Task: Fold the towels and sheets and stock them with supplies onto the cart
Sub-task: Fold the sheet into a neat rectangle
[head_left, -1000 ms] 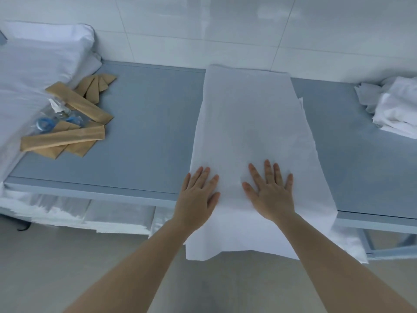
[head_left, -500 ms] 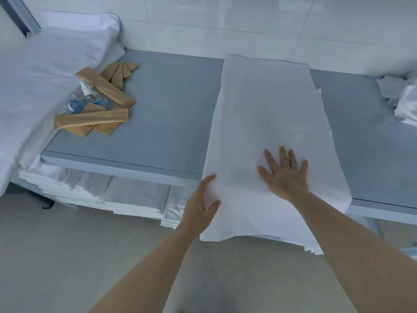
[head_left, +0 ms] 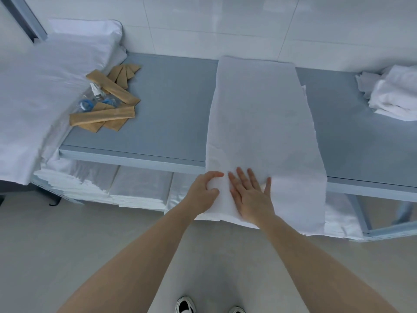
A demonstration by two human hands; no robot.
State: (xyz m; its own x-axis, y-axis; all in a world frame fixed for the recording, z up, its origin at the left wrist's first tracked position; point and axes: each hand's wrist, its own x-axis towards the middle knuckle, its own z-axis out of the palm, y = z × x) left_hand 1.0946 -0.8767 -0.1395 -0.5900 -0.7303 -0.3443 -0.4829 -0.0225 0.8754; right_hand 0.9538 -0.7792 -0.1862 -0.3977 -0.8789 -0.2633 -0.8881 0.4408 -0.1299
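White tiled wall behind a grey cart shelf (head_left: 169,114). Long white sheet (head_left: 261,114) lies front to back across it, near end drooping over the front edge. Left hand (head_left: 203,193) pinches the sheet's left edge at the overhang, thumb on top, fingers curled under. Right hand (head_left: 250,195) lies flat on the cloth beside it, fingers straight and spread. Risk: lifting from one edge only could skew the fold, or the thin layers could slide apart and slip floorward. Brown packets (head_left: 106,102) well clear to the left.

We see a white tiled wall (head_left: 225,26) behind the table's far edge, a beige floor (head_left: 67,245) below, and our black-and-white shoes (head_left: 185,307).
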